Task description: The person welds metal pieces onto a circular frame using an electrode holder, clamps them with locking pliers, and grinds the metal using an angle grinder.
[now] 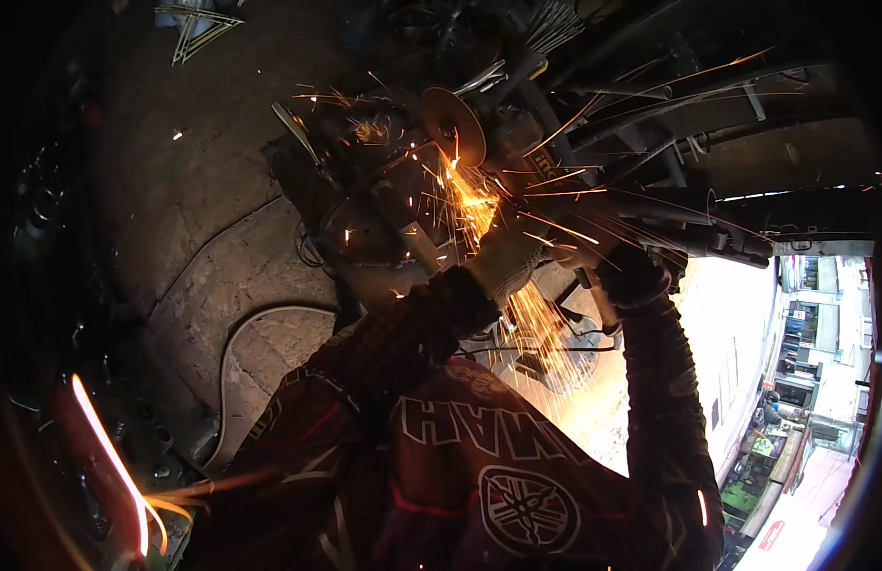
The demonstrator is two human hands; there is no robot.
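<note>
A brown round abrasive disc (452,127) stands on a power cutting tool (545,157) ahead of me. Bright orange sparks (471,202) pour from below the disc toward me and fan out to the right. My left hand (507,262), in a pale glove, is closed just below the sparks; what it grips is hidden by glare. To its right, my right hand (584,253) has curled fingers beneath the tool's dark body, and what they hold is unclear. Left of the disc, a metal bar (409,233) lies slanted by a dark metal base (298,176).
Dark pipes and bars (664,205) crowd the upper right. A pale hose (233,352) curves over the concrete floor (188,205) on the left. Metal frames (198,29) lie at the far left. A bright opening (731,333) shows at right. A glowing streak (108,457) crosses the lower left.
</note>
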